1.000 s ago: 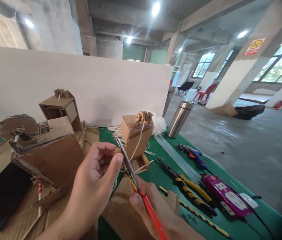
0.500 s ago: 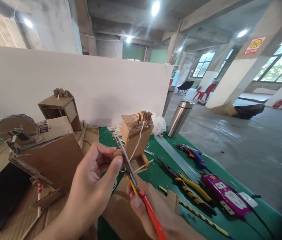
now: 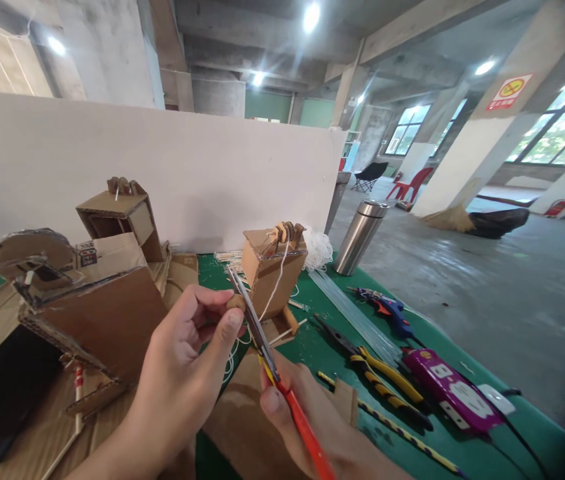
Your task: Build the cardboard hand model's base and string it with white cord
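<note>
- The small cardboard piece (image 3: 236, 304) is up in the air in front of the body, between the left fingertips and right against the scissors (image 3: 268, 362); whether the blades are biting into it is too small to tell.
- The left hand (image 3: 187, 353) pinches that piece between thumb and fingers. The thumb tip sits just beside the blades, so a good trim probably calls for gripping further back and turning the piece, not twisting the scissors.
- The right hand (image 3: 297, 387) is wrapped around the red handles; how its fingers sit in the loops is hidden. The blades lie close together and point up and away, a sensible angle, and short snips near the pivot should crush the card less than long ones at the tips.
- Just behind the blades, a white string (image 3: 278, 287) hangs down the front of the small cardboard box (image 3: 257, 263). It seems the easiest thing to nick by mistake, so working nearer the body would be safer.
- Below the hands lies a cardboard sheet (image 3: 247, 413), a handy place for offcuts to drop.
- Further right on the green table (image 3: 527, 440), the pliers (image 3: 395, 397) and glue gun (image 3: 393, 317) lie well apart from the cut.
</note>
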